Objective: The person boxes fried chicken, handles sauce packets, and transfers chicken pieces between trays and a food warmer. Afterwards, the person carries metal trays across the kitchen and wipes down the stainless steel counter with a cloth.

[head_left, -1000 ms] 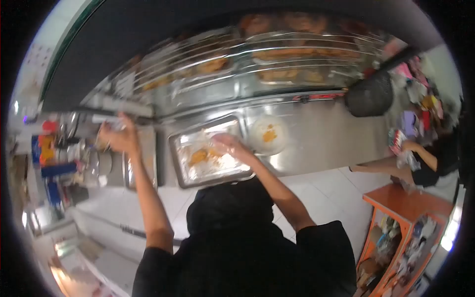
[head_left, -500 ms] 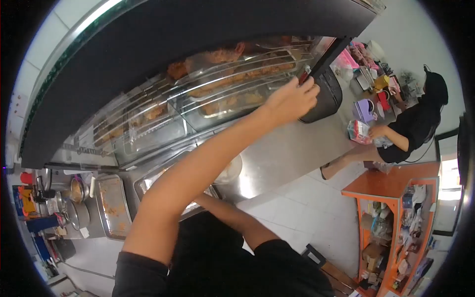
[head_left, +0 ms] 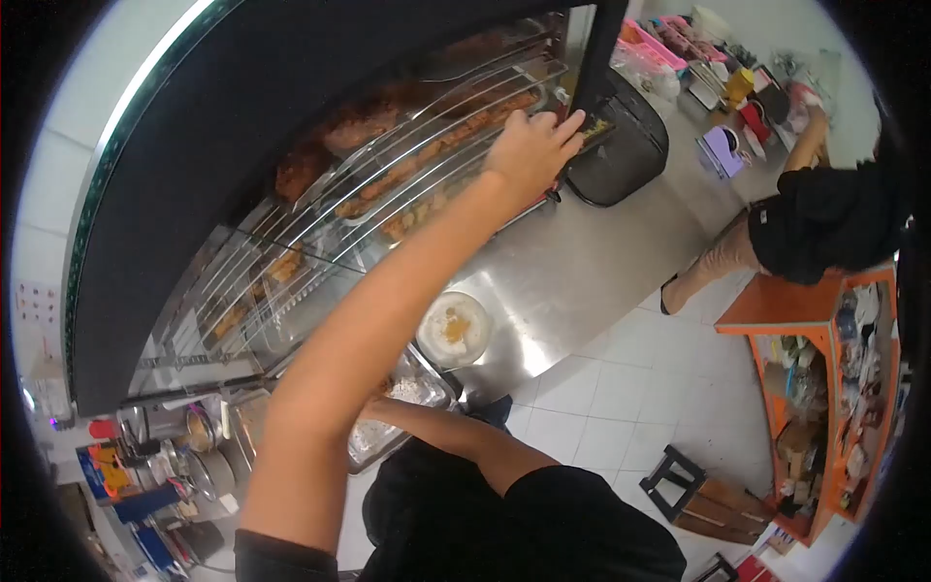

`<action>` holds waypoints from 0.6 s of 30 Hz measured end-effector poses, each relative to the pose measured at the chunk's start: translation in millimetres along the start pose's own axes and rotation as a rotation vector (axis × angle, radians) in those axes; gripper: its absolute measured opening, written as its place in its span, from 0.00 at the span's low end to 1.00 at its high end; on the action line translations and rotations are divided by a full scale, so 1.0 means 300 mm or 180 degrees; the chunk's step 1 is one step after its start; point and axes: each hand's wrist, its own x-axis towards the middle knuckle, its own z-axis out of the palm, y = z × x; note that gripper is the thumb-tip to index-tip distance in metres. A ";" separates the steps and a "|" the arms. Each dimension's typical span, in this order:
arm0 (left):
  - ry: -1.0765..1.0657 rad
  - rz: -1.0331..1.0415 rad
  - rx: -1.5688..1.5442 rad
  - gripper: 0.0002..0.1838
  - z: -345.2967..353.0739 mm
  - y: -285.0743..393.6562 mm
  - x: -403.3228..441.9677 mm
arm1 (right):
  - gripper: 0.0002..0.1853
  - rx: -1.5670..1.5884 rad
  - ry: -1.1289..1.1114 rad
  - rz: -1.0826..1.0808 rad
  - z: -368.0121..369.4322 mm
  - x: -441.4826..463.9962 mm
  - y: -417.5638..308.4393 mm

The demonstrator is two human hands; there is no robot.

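My left hand (head_left: 531,153) is at the right end of the glass display case (head_left: 325,257), its fingers bent over something at the case's edge that I cannot make out. Fried food (head_left: 412,165) lies on wire shelves behind the glass. My right forearm (head_left: 441,427) reaches over a metal tray (head_left: 367,451) at the counter's front edge; the left arm hides most of that hand. Beside the tray, a white bowl (head_left: 453,330) holds some yellow-orange food.
A black bin (head_left: 626,160) stands on the steel counter (head_left: 562,281) by the case. At the right are another person (head_left: 824,218) and an orange shelf unit (head_left: 776,306). A wooden stool (head_left: 718,504) is on the tiled floor. Pots (head_left: 204,466) stand at the left.
My left hand has gone from the left side of the counter to the case's right end. The view has turned. The other person's arm has moved further up the counter.
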 end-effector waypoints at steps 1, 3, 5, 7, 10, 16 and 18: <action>-0.0012 -0.0080 0.0006 0.25 0.018 0.005 0.031 | 0.23 0.0150 -0.0001 -0.0046 -0.040 -0.015 -0.009; -0.0652 -0.0309 0.0310 0.21 0.059 0.027 0.086 | 0.24 0.0382 -0.0005 -0.0124 -0.108 -0.044 -0.004; -0.0834 -0.0413 0.0332 0.19 0.020 0.043 0.110 | 0.24 0.0588 -0.0039 -0.0176 -0.225 -0.062 -0.005; -0.1015 -0.0463 0.0346 0.16 -0.019 0.048 0.107 | 0.25 0.0811 -0.0093 -0.0203 -0.318 -0.079 0.003; -0.1068 -0.0547 0.0483 0.12 -0.038 0.077 0.052 | 0.26 0.1195 -0.0212 -0.0095 -0.440 -0.099 0.023; -0.1019 -0.0821 -0.0022 0.11 -0.078 0.038 -0.200 | 0.23 0.2816 0.0416 0.1292 -0.592 -0.321 0.223; -0.0965 -0.0866 0.0218 0.12 -0.094 0.031 -0.301 | 0.20 0.3388 0.1366 0.1565 -0.768 -0.386 0.196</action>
